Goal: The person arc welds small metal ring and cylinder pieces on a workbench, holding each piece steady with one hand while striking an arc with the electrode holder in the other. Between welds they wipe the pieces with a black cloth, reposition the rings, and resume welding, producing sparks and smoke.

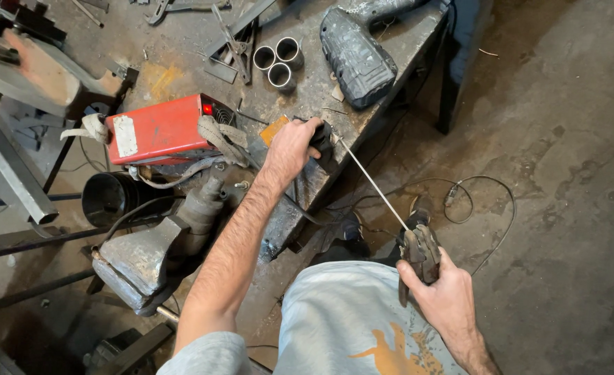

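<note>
My left hand [291,147] reaches across the dirty metal workbench [390,52] and grips a black electrode holder [323,142] near its front edge. A thin grey welding rod [373,182] runs from that holder down to the right. My right hand [446,292] is closed around a pair of worn pliers [418,251] whose jaws meet the rod's lower end. Both hands are above the bench edge and the concrete floor.
A red welding machine [161,128] with a strap sits at the bench's left. Three short metal tubes [278,61] and a black tool case [357,55] lie farther back. A bench vise [154,253] stands at lower left. Cables [480,201] trail on the floor.
</note>
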